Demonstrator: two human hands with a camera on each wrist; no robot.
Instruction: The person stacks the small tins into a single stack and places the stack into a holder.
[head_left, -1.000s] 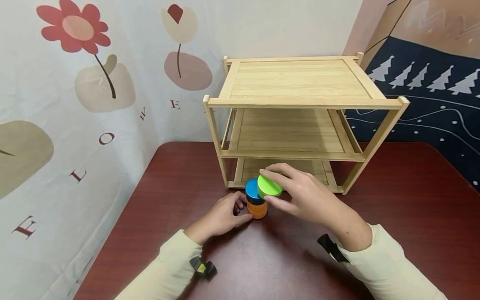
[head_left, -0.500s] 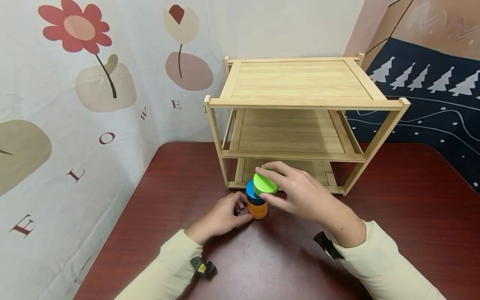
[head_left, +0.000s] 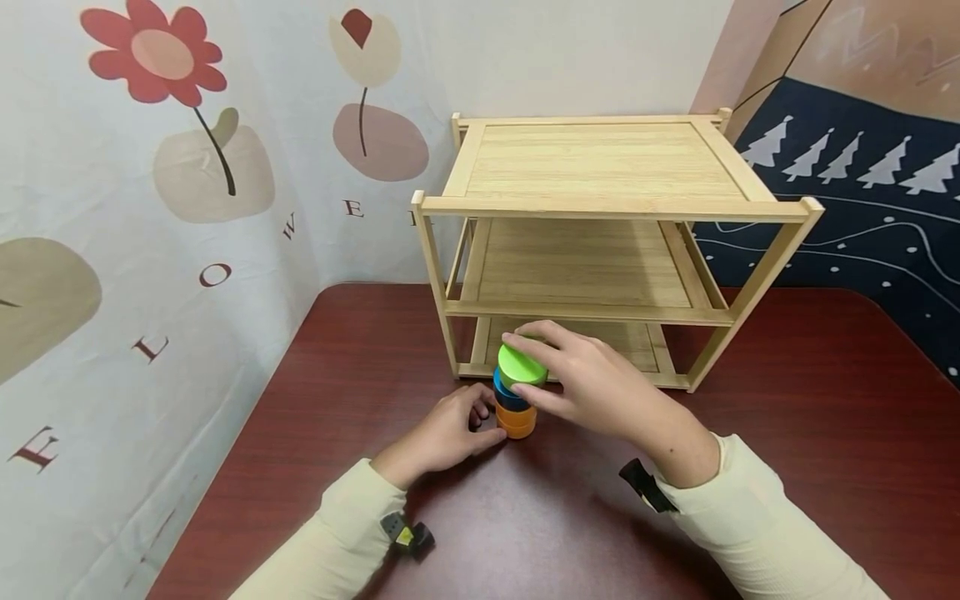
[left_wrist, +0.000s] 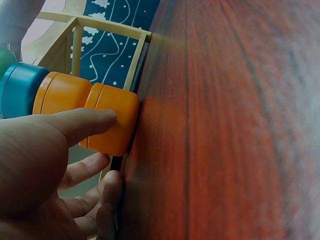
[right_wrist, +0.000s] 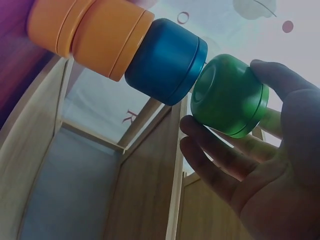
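A stack of small lidded round tins rises from the table: a lower orange tin [left_wrist: 117,120], another orange tin [left_wrist: 65,95] on it, and a blue tin [right_wrist: 167,62] above. My right hand [head_left: 592,379] pinches a green tin [right_wrist: 230,95] between thumb and fingers. The green tin is slightly tilted, right over the blue tin's lid and a little off to its side. My left hand [head_left: 442,429] holds the bottom of the stack, its thumb [left_wrist: 90,125] along the lower orange tin and its fingers on the other side.
Right behind the stack stands a three-tier wooden shelf [head_left: 600,206] on the dark red table [head_left: 360,342]. A patterned wall covering [head_left: 285,167] borders the table on the left. Each wrist carries a small black device [head_left: 408,533].
My right hand has moved left with the green tin, from beside the blue tin's top to above it. The left hand and the stack have stayed in place.
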